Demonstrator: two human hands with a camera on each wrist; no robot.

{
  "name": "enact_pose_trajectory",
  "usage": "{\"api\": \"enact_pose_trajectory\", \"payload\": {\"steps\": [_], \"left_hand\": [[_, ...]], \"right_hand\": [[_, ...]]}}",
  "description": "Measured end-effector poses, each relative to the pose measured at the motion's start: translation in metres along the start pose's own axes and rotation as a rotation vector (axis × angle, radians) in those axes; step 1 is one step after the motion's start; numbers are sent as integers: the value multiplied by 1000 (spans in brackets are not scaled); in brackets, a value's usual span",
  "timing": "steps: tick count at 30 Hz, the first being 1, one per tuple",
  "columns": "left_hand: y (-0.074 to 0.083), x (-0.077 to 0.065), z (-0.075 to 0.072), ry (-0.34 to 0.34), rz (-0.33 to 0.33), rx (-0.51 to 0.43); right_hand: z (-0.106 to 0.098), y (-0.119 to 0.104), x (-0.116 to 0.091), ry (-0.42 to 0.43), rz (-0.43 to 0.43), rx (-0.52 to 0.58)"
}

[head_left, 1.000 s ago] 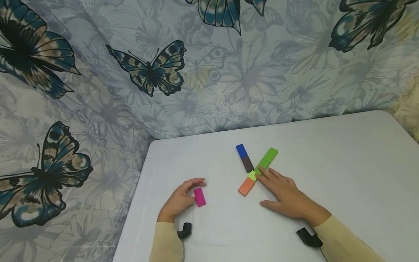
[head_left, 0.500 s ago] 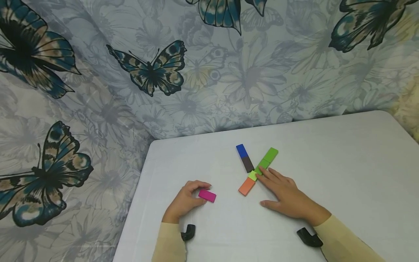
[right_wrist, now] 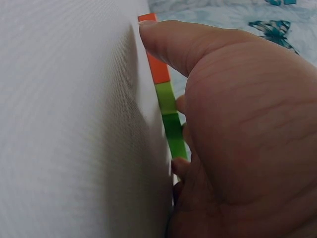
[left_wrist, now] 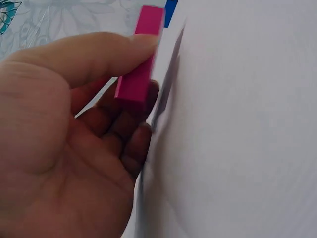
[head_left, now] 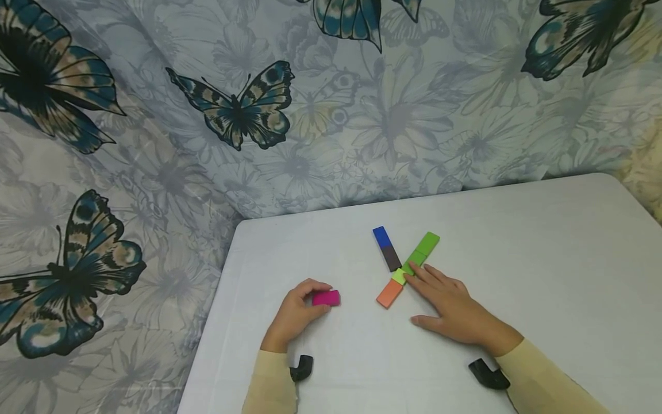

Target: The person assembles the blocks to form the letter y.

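Between thumb and fingers, my left hand pinches a magenta block; in the left wrist view the magenta block shows a gap over its shadow on the white surface. My right hand lies with fingers spread, its fingertips at a diagonal row of blocks. That row runs from an orange block through a small yellow-green block to green blocks. Part of the row's middle is behind the fingertips. A dark brown block and a blue block form a second arm, meeting the row near its middle.
All blocks lie on a white-covered table. Behind it and to its left hangs a patterned cloth with butterflies. Black devices are worn at the left wrist and right wrist.
My left hand has moved right and turned the magenta block from nearly upright in view to lying crosswise, its fingers closing on it. My right hand and the other blocks stay put.
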State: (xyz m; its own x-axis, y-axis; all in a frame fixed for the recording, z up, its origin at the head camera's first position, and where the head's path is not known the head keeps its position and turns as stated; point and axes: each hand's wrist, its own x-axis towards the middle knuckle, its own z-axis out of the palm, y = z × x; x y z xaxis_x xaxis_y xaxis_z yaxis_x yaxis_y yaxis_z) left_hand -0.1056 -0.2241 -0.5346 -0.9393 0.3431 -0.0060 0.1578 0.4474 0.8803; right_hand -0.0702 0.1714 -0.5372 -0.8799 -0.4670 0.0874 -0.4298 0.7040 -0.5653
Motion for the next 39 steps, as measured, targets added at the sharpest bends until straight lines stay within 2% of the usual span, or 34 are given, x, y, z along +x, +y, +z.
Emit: {"api": "enact_pose_trajectory", "payload": {"steps": [7,11,16,22,26,29,34,39], "left_hand": [[4,5,3,65,34,-67],[8,7,7,83,25,-89],[13,8,16,109,4,-79],[19,9,30,142,29,-99],[25,7,40,156,-15,-49],[30,5,48,141,-42,-22],[40,1,60,84,-52,29],[47,-1,73,80,-41,95]], "right_hand": [[0,0,0,-6,3,1],[-1,0,1,-7,6,2],[-2,0,1,-8,7,7],[2,2,1,-10,10,7],[2,2,1,-9,8,8],[3,1,1,-13,14,5],[2,-1,1,-18,25,-1],[1,-2,1,-5,18,-5]]}}
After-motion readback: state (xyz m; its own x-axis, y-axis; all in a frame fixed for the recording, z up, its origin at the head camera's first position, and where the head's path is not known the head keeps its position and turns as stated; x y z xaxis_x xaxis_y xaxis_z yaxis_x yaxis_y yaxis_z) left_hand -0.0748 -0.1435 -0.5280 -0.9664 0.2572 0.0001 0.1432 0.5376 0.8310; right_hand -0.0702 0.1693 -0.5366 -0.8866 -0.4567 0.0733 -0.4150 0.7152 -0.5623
